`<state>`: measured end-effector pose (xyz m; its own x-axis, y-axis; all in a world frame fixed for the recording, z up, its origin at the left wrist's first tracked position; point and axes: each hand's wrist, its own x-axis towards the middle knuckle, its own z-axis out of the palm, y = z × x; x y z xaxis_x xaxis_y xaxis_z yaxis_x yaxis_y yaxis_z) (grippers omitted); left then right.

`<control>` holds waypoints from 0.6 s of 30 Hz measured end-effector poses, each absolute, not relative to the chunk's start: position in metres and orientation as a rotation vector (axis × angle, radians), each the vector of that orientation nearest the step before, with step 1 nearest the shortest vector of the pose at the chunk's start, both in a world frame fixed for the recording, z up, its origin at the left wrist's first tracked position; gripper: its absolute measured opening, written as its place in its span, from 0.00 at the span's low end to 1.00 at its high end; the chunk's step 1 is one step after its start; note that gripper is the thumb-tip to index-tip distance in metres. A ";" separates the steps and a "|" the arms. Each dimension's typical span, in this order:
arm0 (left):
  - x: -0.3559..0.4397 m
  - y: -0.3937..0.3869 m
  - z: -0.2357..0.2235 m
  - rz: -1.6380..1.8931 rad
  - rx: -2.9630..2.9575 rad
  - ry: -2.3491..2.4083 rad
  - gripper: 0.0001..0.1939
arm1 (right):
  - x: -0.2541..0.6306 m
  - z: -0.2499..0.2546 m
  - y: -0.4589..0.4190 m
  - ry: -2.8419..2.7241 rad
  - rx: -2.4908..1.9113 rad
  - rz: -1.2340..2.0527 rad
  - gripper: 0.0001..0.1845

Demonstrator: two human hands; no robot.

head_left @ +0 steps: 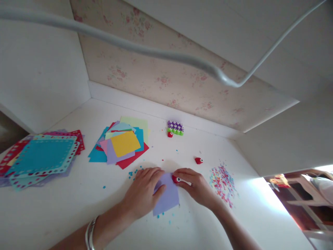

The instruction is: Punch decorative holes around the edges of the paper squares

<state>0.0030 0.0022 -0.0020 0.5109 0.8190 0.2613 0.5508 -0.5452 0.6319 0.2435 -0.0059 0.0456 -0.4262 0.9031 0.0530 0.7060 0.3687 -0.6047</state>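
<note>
A light purple sheet of paper [167, 196] lies between my hands on the white tabletop. My left hand [144, 189] holds it by its left side, the thumb resting on top and the fingers along the far left corner. My right hand [194, 184] grips a small red craft punch [176, 178] with a round eye shape on it, set at the sheet's upper right edge. Beyond my right hand sits a second red punch [199, 160]. Small blue paper bits [132, 173] are scattered near my left fingers, and more lie by the sheet's near edge.
Left of centre is a pile of coloured paper [125, 144]. Farther left lie sheets with punched borders [44, 156]. Several purple and green punches [175, 127] stand grouped near the wall. Colourful confetti [222, 184] is heaped at right. A pale cable [156, 52] crosses overhead.
</note>
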 end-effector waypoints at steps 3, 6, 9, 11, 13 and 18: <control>0.004 0.007 -0.003 0.753 2.124 1.141 0.17 | 0.234 0.044 -0.009 -2.308 -1.324 0.702 0.15; 0.003 0.010 0.000 0.714 2.026 1.156 0.16 | 0.227 0.043 -0.009 -2.307 -1.303 0.732 0.15; 0.003 0.011 0.003 0.704 1.975 1.176 0.16 | 0.224 0.044 -0.007 -2.262 -1.350 0.746 0.14; 0.003 0.011 0.004 0.696 1.967 1.183 0.16 | 0.225 0.045 -0.007 -2.208 -1.393 0.768 0.12; 0.003 0.011 0.004 0.686 1.975 1.186 0.15 | 0.226 0.046 -0.007 -2.155 -1.438 0.776 0.12; 0.004 0.012 0.002 0.688 1.986 1.179 0.14 | 0.239 0.042 -0.007 -2.052 -1.592 0.613 0.14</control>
